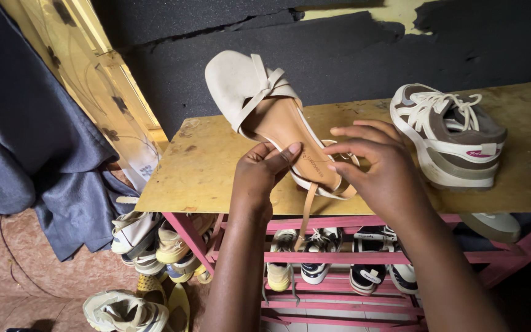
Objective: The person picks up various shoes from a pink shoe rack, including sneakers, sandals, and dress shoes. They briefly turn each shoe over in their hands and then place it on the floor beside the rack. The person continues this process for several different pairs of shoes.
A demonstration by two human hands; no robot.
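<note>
A dark, rough wall [351, 55] with a peeled yellowish patch near its top fills the background, and a grey-blue curtain [26, 135] hangs down the left side beside a pale patterned door frame [99, 92]. Below the wall stands a pink wooden shoe rack [339, 258] topped with a worn yellow board [204, 166] that serves as its upper shelf.

On the right of that board sits a chunky sneaker [450, 135] in brown and off-white with white laces; a small pink label patch shows on its side near the heel. Under the board, the rack's shelves hold rows of sneakers [339, 258], mostly white with dark trim, toes pointing outward. More shoes [149, 243] are piled at the rack's left end, and a pale sneaker [124, 310] lies on the reddish patterned floor [7, 276] below.

Above the middle of the board, both hands hold up a beige flat sandal [271, 117], toe pointing up and away, tan insole facing the camera. A small dark printed mark runs along the insole near the heel. The left hand [259, 175] grips the sandal's left edge, thumb pressed on the insole and fingers curled behind. The right hand [379, 169] is closed lightly at the heel end, thumb and fingers pinching the ankle strap by its small buckle [342, 157]. A thin loose strap [307, 212] hangs down from the heel in front of the rack's top rail.
</note>
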